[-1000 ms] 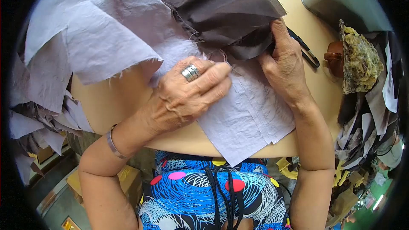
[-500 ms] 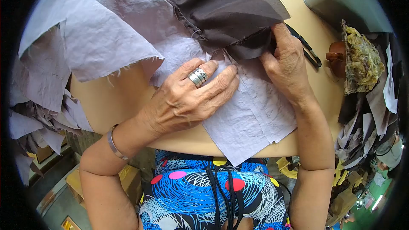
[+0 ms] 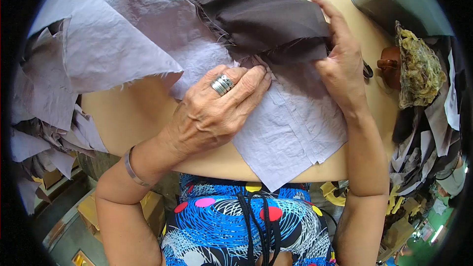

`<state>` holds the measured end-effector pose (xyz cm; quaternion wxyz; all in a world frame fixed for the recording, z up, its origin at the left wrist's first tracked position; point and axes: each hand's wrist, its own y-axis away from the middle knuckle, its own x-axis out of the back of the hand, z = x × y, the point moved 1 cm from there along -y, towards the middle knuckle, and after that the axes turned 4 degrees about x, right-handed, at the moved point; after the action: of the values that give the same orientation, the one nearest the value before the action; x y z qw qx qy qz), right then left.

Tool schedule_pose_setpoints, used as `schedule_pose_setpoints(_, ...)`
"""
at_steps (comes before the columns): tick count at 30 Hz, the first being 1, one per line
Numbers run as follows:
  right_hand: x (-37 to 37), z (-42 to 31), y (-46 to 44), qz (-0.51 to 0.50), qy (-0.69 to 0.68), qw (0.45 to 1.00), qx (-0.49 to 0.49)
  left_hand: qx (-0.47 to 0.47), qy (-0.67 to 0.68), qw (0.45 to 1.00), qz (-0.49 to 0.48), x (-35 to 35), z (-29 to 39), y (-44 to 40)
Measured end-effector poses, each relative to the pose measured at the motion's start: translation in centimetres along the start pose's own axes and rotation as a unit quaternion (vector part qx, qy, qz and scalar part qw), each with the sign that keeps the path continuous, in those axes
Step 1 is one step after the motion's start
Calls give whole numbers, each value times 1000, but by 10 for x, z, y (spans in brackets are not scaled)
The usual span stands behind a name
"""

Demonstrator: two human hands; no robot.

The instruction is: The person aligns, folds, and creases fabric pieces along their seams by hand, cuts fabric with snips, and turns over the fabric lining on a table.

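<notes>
My left hand, with a wide silver ring, is closed with its fingertips pinching the pale lilac fabric near a gathered seam. That piece has a stitched line down it and a corner hanging past the table edge. Dark brown fabric with frayed edges lies above, meeting the lilac cloth at the seam. My right hand is at the dark fabric's right edge, index finger stretched up and thumb apart near its lower corner. Black-handled scissors or snips are mostly hidden behind this hand.
More lilac fabric is draped over the left of the table, with scraps hanging off its edge. At right are a brown cup-like object, a yellowish fibrous pad and hanging cloth strips. A grey panel stands behind.
My right hand has moved up and right, its fingers spreading, and the dark fabric's folded flap has flattened out. My left fingers have drawn closer together on the lilac cloth.
</notes>
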<state>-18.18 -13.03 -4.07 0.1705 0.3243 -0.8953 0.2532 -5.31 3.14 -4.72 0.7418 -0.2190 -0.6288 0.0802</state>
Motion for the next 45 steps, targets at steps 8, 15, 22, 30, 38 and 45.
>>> schedule_pose_setpoints(8,-4,6,5,-46,31,998,-3,-8,-19,1000,9,0,0,1)
schedule_pose_setpoints(15,-8,11,4,-30,-12,999,29,-21,-32,999,19,-3,-2,2)
schedule_pose_setpoints(22,-7,10,4,-22,-16,999,31,9,-43,999,4,0,2,0)
schedule_pose_setpoints(30,-5,10,4,-8,-9,1000,11,30,-32,999,-18,1,1,-1)
schedule_pose_setpoints(38,-2,4,2,-57,57,992,95,-2,-52,998,-20,3,2,-3)
schedule_pose_setpoints(45,9,-8,9,-61,15,998,-1,-34,-41,999,8,-1,15,7)
